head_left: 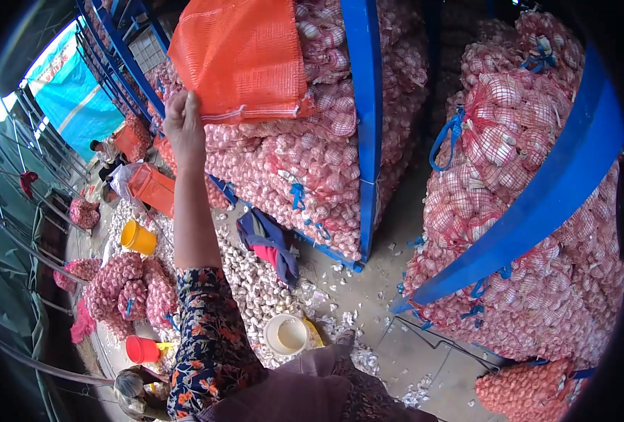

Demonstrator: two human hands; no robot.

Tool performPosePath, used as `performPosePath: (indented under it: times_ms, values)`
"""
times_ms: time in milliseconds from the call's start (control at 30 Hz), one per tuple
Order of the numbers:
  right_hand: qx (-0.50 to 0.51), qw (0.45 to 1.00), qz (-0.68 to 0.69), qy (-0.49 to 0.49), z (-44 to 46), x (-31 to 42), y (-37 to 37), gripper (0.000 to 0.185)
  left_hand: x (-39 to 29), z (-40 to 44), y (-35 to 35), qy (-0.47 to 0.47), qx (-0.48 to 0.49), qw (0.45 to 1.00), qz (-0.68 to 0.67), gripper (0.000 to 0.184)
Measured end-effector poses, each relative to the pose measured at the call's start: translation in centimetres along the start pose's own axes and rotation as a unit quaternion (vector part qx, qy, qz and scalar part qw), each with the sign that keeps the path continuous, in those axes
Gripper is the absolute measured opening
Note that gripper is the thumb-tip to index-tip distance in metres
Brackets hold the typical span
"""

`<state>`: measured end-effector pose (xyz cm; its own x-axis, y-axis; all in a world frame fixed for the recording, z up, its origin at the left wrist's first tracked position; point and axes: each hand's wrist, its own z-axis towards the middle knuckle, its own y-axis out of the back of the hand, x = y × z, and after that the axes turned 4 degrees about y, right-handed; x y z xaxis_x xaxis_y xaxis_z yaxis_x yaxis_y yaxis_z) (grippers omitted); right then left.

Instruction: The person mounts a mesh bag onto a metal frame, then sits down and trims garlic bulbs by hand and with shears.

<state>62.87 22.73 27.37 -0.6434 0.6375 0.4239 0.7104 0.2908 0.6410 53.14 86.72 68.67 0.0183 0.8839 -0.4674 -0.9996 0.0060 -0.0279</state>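
My left hand (184, 118) is raised on an outstretched arm in a dark floral sleeve. Its fingers are closed on the lower left corner of an orange woven mesh bag (241, 60). The bag looks flat, with a stitched pale edge along its bottom, and its top runs out of view. Behind it rises a tall stack of red net sacks (284, 158) filled with garlic, some tied with blue cord. My right hand does not show.
Blue metal posts (363, 105) frame the garlic stacks. Loose garlic (245, 278) covers the floor, with a white bucket (286, 334), yellow bucket (138, 238), red bucket (142, 349) and dark jacket (266, 243). One person (132, 394) is at lower left, another person (108, 151) farther back.
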Motion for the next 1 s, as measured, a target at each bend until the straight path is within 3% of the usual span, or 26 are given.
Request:
performPosePath:
  times_ms: [67,133,167,300,333,367,433,467,500,533,567,600,633,667,700,733,800,867,900,933,967,1000]
  values:
    - [-0.006,1.0,-0.004,0.003,0.0,0.1,0.1,0.048,-5.9,-0.4,2.4,-0.114,0.01,0.989,0.093,0.014]
    - [-0.012,1.0,-0.004,0.009,0.0,0.1,0.0,0.048,-10.7,-1.1,4.0,-0.161,-0.014,0.978,0.134,0.016]
    - [-0.016,1.0,-0.005,0.011,-0.1,0.1,-0.1,0.048,-12.3,-1.2,4.0,-0.165,-0.062,0.982,0.067,0.019]
    - [-0.027,0.999,-0.012,0.022,-0.4,-0.1,-0.5,0.047,-15.8,1.2,3.9,-0.104,-0.138,0.985,-0.001,0.022]
    - [-0.03,0.999,-0.012,0.023,-0.6,-0.1,-0.6,0.047,-16.6,2.8,3.8,0.014,-0.145,0.978,-0.152,0.021]
    - [-0.032,0.999,-0.013,0.026,-0.9,-0.2,-0.6,0.047,-17.6,4.1,4.2,0.131,-0.146,0.934,-0.299,0.022]
    - [-0.034,0.999,-0.011,0.032,-1.7,-0.4,-0.4,0.047,-22.7,4.6,5.0,0.005,-0.091,0.935,-0.343,0.021]
    - [-0.035,0.999,-0.009,0.037,-2.2,-0.6,-0.2,0.047,-22.9,4.4,6.7,-0.119,-0.059,0.958,-0.253,0.022]
    - [-0.034,0.998,-0.008,0.046,-3.3,-0.6,0.3,0.046,-26.2,1.8,6.9,-0.123,-0.086,0.974,-0.167,0.027]
    - [-0.04,0.997,-0.006,0.064,-4.6,-0.8,0.7,0.046,-27.1,-1.3,8.1,-0.366,-0.084,0.917,0.134,0.032]
    - [-0.065,0.994,0.001,0.09,-5.5,-0.8,1.5,0.046,-29.6,-5.2,6.2,-0.277,0.034,0.958,-0.063,0.021]
    - [-0.128,0.983,0.035,0.129,-6.5,1.5,4.6,0.046,-30.9,-8.3,6.1,-0.187,0.222,0.938,-0.189,0.016]
    - [-0.221,0.957,0.135,0.133,-6.4,4.3,8.2,0.04,-32.1,-11.3,6.1,-0.047,0.364,0.886,-0.284,0.02]
    - [-0.225,0.924,0.271,0.147,-6.3,7.2,11.4,0.041,-32.3,-14.1,6.2,0.088,0.51,0.787,-0.337,0.022]
    - [-0.212,0.783,0.525,0.258,-4.3,7.7,11.1,0.069,-31.9,-17.6,5.7,0.183,0.578,0.696,-0.384,0.025]
    - [-0.065,0.588,0.731,0.339,-3.3,9.9,13.2,0.095,-31.4,-21.3,4.9,0.238,0.607,0.615,-0.444,0.032]
    - [-0.029,0.473,0.756,0.451,-2.6,15.0,17.9,0.101,-30.8,-29.7,4.4,0.278,0.653,0.484,-0.512,0.029]
    - [0.017,0.422,0.795,0.435,-2.5,16.8,20.9,0.095,-32.3,-35.8,4.8,0.328,0.802,0.279,-0.414,0.025]
    - [-0.033,0.456,0.812,0.362,-3.4,18.0,21.7,0.078,-33.0,-37.4,4.7,0.202,0.834,0.326,-0.396,0.022]
    - [-0.045,0.551,0.761,0.341,-3.0,17.9,21.9,0.066,-32.9,-39.6,5.5,0.192,0.864,0.293,-0.362,0.031]
    - [-0.052,0.637,0.7,0.318,-2.6,17.7,21.3,0.056,-32.3,-40.8,7.1,0.16,0.835,0.446,-0.278,0.032]
    - [-0.048,0.635,0.706,0.31,-4.6,18.2,20.1,0.056,-31.3,-42.3,8.7,0.205,0.799,0.514,-0.236,0.033]
